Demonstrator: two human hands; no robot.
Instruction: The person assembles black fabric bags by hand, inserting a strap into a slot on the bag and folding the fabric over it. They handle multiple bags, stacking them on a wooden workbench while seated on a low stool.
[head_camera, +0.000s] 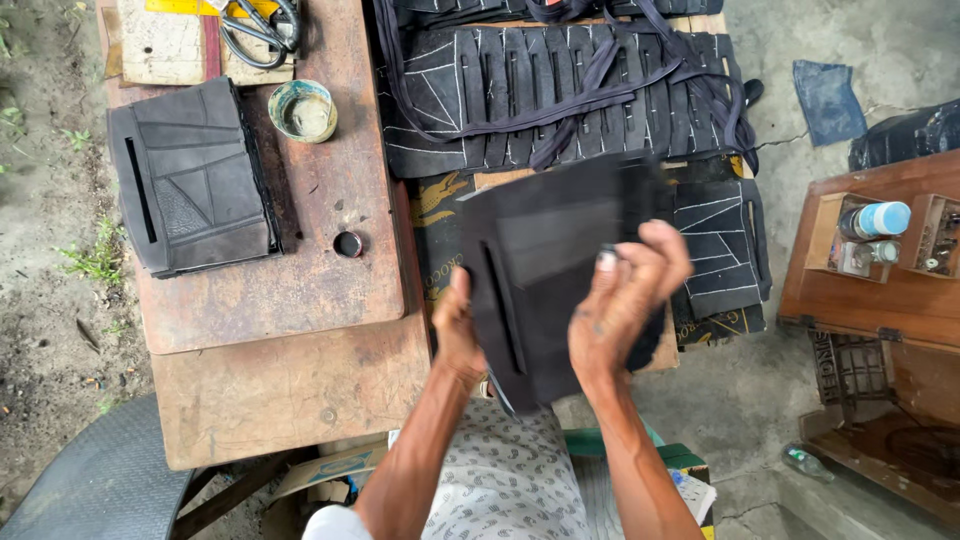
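1. Bare concrete floor (790, 200) and a strip of dirt with weeds surround a worn wooden tabletop (300, 290) seen from above.
2. Both hands are raised above the tabletop's near edge, holding a dark flat panel (545, 270) with a long slot cut near its left side.
3. At the panel's lower left edge is the left hand (458, 335), thumb on the front face and the other fingers hidden behind it.
4. Over the panel's right half lies the right hand (620, 300), fingers curled and bunched together, fingertips pressed on the surface; it is blurred, so I cannot tell how tightly it grips.
5. At the far left of the tabletop lies a stack of similar dark panels (190, 180), well apart from the hands.
6. Just beside that stack stand a small round tin (302, 110) and a dark bottle cap (348, 244).
7. Scissors (258, 30) rest at the far edge, on a pale board.
8. Beyond the held panel, a row of dark pieces with white chalk lines (560, 90) is spread out, purple straps draped over them.
9. To the right stands a brown wooden cabinet (880, 290) holding small bottles.
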